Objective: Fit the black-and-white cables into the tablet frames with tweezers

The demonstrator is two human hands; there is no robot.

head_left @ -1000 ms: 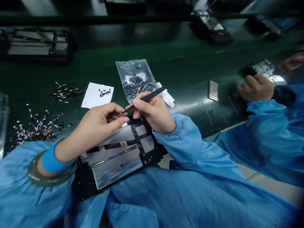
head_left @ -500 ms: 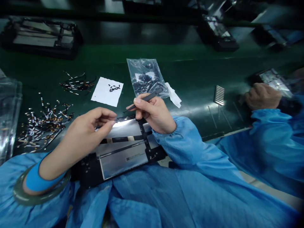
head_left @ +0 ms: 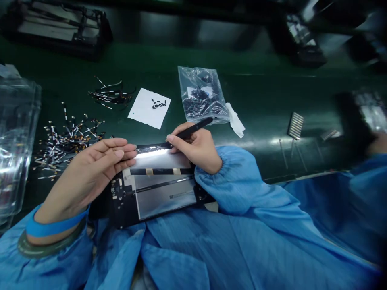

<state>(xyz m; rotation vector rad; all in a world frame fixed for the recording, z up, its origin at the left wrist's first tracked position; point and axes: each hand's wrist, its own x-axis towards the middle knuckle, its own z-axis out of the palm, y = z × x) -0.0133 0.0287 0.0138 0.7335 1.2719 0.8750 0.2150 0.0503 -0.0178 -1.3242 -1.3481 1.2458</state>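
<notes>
Surface/room: green bench (head_left: 256,96), glossy, dim, w/ light streaks. At view L, stack of clear plastic trays (head_left: 18,141). Next to it, heap of short cables (head_left: 71,141); just beyond, smaller cable bunch (head_left: 110,96). Then white sheet (head_left: 145,114) w/ small black pcs (head_left: 158,104) on top; clear bag (head_left: 201,94) of dark bits; white strip (head_left: 236,123) just beside bag. Farther R, ribbed metal block (head_left: 295,125) nr thin rods (head_left: 282,153). Upper L, dark-framed unit (head_left: 57,24); another unit (head_left: 304,40) upper R, blurred. At R edge, co-worker's hand (head_left: 379,143), partly cut off, nr blurred unit.

L hand (head_left: 99,169): half open, fingers long and close together, thumb tip set back from fingertips. Fingertips at top edge of open device (head_left: 165,197); firm contact or tiny pc btw fingers, can't tell. R hand (head_left: 198,149): closed round black tweezers (head_left: 196,128), slanted, thumb on near side. Tips hidden/too small; gap can't tell.

Device pos.: below and btw both hands, silver panels up, at bench edge against blue gown (head_left: 193,241); R sleeve (head_left: 238,177) over its R end.
</notes>
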